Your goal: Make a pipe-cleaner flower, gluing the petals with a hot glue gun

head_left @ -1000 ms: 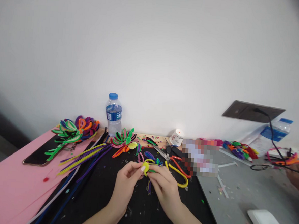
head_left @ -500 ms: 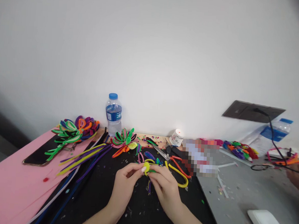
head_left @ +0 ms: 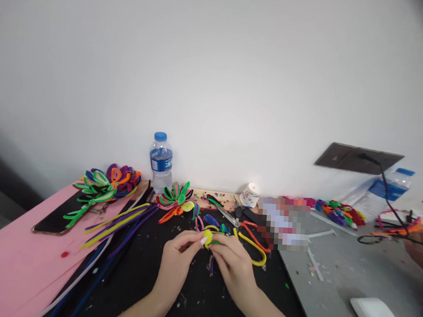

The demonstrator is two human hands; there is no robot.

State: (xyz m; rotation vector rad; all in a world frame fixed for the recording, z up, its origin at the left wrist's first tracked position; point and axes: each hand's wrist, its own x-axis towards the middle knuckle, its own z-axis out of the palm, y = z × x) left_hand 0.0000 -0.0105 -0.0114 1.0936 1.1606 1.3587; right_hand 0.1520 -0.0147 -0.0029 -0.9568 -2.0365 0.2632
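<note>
A small curled yellow pipe cleaner [head_left: 207, 236] is pinched between both hands above the black mat. My left hand [head_left: 176, 259] grips it with thumb and fingertips from the left. My right hand [head_left: 236, 265] closes on its other side, and a bit of green shows by those fingers. Just beyond the fingertips lie short purple, pink and blue pipe cleaner pieces [head_left: 213, 221]. A bent yellow pipe cleaner [head_left: 258, 263] and scissors [head_left: 231, 218] rest to the right of my hands. The fingers partly hide the held piece.
Long yellow and purple pipe cleaners [head_left: 117, 227] lie left, near a phone [head_left: 52, 215]. A looped pipe cleaner flower [head_left: 175, 199] sits before a water bottle [head_left: 161, 165]. At the back is an upturned paper cup [head_left: 250, 195]. Another person's hand [head_left: 421, 243] is at far right.
My hands and the yellow pipe cleaner stay almost in place. At far right, the orange pieces near the other person's hand and the dark loop have shifted slightly.
</note>
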